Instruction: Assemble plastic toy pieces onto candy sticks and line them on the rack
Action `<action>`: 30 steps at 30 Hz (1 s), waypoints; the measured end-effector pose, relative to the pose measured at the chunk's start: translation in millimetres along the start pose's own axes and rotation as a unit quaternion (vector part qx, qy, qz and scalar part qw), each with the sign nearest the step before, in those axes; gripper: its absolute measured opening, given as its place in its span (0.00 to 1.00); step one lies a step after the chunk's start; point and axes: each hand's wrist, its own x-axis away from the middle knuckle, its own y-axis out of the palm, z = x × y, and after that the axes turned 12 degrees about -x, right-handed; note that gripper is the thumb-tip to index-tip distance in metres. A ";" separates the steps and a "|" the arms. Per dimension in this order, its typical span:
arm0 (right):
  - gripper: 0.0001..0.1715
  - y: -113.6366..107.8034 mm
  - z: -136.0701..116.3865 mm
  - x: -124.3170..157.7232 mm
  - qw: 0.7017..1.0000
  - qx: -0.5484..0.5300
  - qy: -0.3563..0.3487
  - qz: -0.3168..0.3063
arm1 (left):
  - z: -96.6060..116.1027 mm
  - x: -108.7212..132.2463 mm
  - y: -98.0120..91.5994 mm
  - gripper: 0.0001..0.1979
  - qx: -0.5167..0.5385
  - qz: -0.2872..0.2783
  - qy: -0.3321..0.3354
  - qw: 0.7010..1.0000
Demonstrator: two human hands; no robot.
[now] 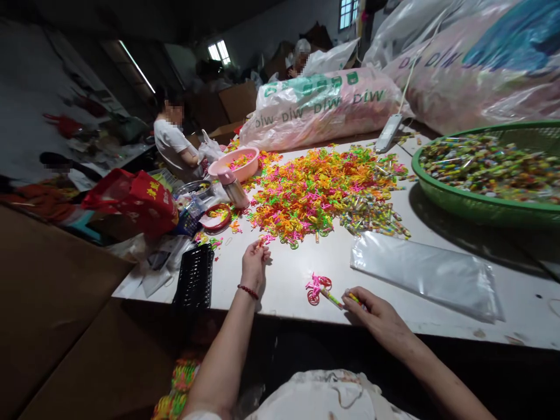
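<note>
My left hand [255, 262], with a red bead bracelet on its wrist, is at the near edge of a big heap of small bright plastic toys [301, 192]. Its fingers are pinched on what looks like a small orange plastic toy [261, 243], mostly hidden. Low on the right, my right hand [370, 309] is closed on a thin tube of coloured candy [355, 300]. Just left of it lie a pink plastic toy [314, 284], red ring-shaped pieces [313, 298] and another candy tube [331, 297] on the white table [280, 291].
Clear plastic bags [424, 274] lie flat at right, below a green basket [481, 204] of candy tubes. A black basket [195, 277], pink bottle [233, 188] and pink basin [236, 165] stand left. Large filled sacks [319, 111] and a power strip [389, 133] are behind. A person [172, 143] sits across.
</note>
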 end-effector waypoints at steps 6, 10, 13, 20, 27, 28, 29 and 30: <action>0.22 -0.6 9.7 -1.3 1.000 -0.008 0.008 0.005 | 13.4 -39.2 -0.1 0.16 -0.217 0.058 0.110 0.968; 0.22 -1.5 15.6 -2.0 0.999 -0.029 0.013 0.004 | 15.8 -38.6 11.3 0.15 -0.352 0.042 0.159 0.921; 0.22 -2.3 18.2 -1.4 0.998 -0.059 0.019 -0.003 | 14.3 -36.7 4.5 0.11 -0.426 0.067 0.153 0.889; 0.23 -3.8 18.5 -1.7 0.999 -0.037 -0.007 0.001 | 30.3 -39.1 -41.7 0.16 -0.498 0.149 0.127 0.845; 0.24 -2.4 9.3 -2.9 0.999 -0.034 -0.016 0.013 | 45.4 -8.3 21.5 0.16 -0.385 -0.123 0.337 0.850; 0.24 -1.9 8.8 -1.6 0.998 -0.056 -0.012 0.013 | 44.6 -4.9 31.8 0.14 -0.360 -0.142 0.344 0.856; 0.24 -1.7 8.9 0.0 0.997 -0.079 -0.006 0.009 | 43.5 -2.4 40.1 0.11 -0.336 -0.149 0.342 0.865; 0.24 -1.7 9.5 1.8 0.995 -0.098 0.000 0.004 | 42.1 -0.4 46.1 0.09 -0.320 -0.141 0.329 0.877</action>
